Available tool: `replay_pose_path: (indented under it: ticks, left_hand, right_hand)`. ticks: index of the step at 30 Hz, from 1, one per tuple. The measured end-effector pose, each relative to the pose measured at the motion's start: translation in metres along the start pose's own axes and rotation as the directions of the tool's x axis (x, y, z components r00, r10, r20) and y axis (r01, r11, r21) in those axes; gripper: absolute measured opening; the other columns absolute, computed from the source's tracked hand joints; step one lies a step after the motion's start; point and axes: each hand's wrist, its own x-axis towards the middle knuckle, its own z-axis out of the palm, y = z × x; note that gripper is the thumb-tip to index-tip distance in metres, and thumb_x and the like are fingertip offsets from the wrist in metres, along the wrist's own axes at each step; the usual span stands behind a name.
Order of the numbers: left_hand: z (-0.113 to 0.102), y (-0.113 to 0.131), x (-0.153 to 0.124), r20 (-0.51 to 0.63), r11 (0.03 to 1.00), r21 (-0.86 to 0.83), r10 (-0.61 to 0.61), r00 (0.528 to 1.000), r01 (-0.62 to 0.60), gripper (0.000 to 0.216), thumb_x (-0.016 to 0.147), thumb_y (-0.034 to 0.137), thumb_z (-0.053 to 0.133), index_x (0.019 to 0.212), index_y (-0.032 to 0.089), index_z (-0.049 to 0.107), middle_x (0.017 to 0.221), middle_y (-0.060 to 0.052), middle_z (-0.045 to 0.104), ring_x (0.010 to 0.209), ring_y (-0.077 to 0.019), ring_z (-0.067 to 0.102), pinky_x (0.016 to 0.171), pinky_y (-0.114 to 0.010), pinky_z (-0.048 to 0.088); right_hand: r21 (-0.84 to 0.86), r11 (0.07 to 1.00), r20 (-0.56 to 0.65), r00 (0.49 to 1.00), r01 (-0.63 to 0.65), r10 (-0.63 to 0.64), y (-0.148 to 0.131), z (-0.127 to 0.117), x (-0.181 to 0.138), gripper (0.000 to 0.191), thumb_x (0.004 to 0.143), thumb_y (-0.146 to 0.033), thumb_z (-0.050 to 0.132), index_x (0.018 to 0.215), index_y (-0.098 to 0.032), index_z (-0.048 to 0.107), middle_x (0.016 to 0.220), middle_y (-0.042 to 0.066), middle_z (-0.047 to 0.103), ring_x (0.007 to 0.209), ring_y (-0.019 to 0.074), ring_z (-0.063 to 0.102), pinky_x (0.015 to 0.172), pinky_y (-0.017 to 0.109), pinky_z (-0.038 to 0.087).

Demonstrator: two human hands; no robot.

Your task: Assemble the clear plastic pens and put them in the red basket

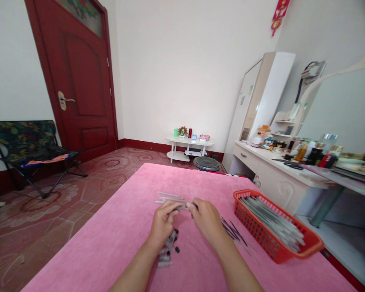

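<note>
Over the pink cloth (115,227), my left hand (162,222) and my right hand (207,221) meet, fingers pinched on a slim greyish pen (181,207). Its ends are mostly covered by my fingers and blurred. Just beyond the hands lie several pale, thin pen barrels (170,198). Short grey and black pen caps (171,240) are scattered on the cloth below my left hand, partly behind the wrist. To the right of my right forearm lie several thin dark pen refills (235,232).
A red plastic basket (255,231) full of greyish pens stands at the right of the cloth. Beyond it is a white dressing table (261,162) crowded with bottles. A low white table (188,140) stands by the far wall, and a folding chair (33,150) at left.
</note>
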Motion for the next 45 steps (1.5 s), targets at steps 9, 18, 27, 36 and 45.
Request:
replay_pose_path:
  ticks: [9, 18, 27, 36, 45]
  left_hand:
    - [0.0007, -0.0011, -0.0007, 0.003, 1.000, -0.011, -0.009, 1.000, 0.009, 0.028, 0.083, 0.014, 0.051, 0.101, 0.024, 0.070, 0.100, -0.006, 0.068, 0.096, -0.0191, 0.059, 0.087, -0.033, 0.046]
    - [0.0007, 0.0017, -0.0002, 0.014, 1.000, -0.004, -0.009, 1.000, 0.009, 0.029, 0.082, 0.012, 0.051, 0.101, 0.025, 0.070, 0.096, -0.005, 0.068, 0.094, -0.0181, 0.060, 0.085, -0.031, 0.046]
    - [0.0016, 0.0009, -0.0015, 0.021, 1.000, -0.011, -0.003, 1.000, 0.004, 0.032, 0.081, 0.008, 0.049, 0.100, 0.025, 0.070, 0.096, -0.006, 0.067, 0.092, -0.0179, 0.060, 0.084, -0.032, 0.046]
    - [0.0020, 0.0019, -0.0015, 0.039, 1.000, 0.003, 0.011, 0.999, -0.012, 0.033, 0.080, 0.006, 0.049, 0.098, 0.024, 0.070, 0.091, -0.006, 0.067, 0.089, -0.0175, 0.060, 0.081, -0.031, 0.047]
    - [0.0008, -0.0016, -0.0031, 0.081, 0.992, 0.102, 0.068, 0.994, -0.076, 0.037, 0.078, 0.005, 0.046, 0.100, 0.025, 0.069, 0.095, -0.006, 0.067, 0.091, -0.0177, 0.060, 0.082, -0.032, 0.047]
  right_hand:
    - [0.017, 1.000, -0.004, 1.000, 0.016, -0.016, 0.0019, -0.0024, -0.0002, 0.027, 0.088, -0.037, 0.043, 0.078, -0.021, 0.064, 0.075, 0.003, 0.068, 0.066, 0.0142, 0.058, 0.056, 0.023, 0.028]
    - [-0.007, 1.000, -0.016, 1.000, -0.006, 0.006, 0.0023, -0.0035, 0.0005, 0.027, 0.086, -0.038, 0.046, 0.074, -0.020, 0.063, 0.071, 0.004, 0.067, 0.065, 0.0147, 0.057, 0.056, 0.024, 0.026]
    - [-0.013, 1.000, -0.003, 1.000, 0.006, -0.006, 0.0015, -0.0042, -0.0012, 0.027, 0.087, -0.037, 0.045, 0.073, -0.021, 0.063, 0.069, 0.002, 0.066, 0.064, 0.0140, 0.057, 0.055, 0.024, 0.025]
    - [-0.064, 0.998, -0.001, 1.000, -0.011, 0.011, -0.0012, -0.0094, -0.0012, 0.027, 0.086, -0.039, 0.046, 0.076, -0.021, 0.064, 0.072, 0.003, 0.068, 0.068, 0.0147, 0.059, 0.054, 0.024, 0.025]
    - [-0.016, 0.998, 0.041, 0.998, -0.053, 0.054, 0.0016, -0.0044, -0.0007, 0.041, 0.089, -0.042, 0.039, 0.064, -0.020, 0.063, 0.061, 0.003, 0.065, 0.058, 0.0128, 0.055, 0.052, 0.023, 0.024]
